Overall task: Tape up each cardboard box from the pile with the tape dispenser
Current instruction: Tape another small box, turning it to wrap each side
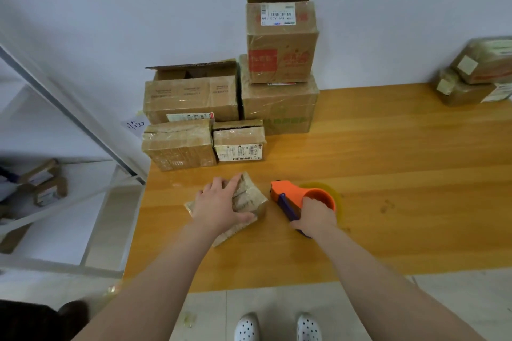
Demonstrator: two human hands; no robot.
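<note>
While left hand point(219, 205) presses spread fingers on the small box point(249, 198), lying diagonally on the table point(388, 174) before the pile point(230, 108), right hand point(315, 216) clenches tape dispenser point(296, 195) just right, nose toward box.

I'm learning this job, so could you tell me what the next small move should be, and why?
Probably bring the dispenser over onto the box: the right hand grips it on the table, apart from the box, while the left hand rests on the box, steadying it.
</note>
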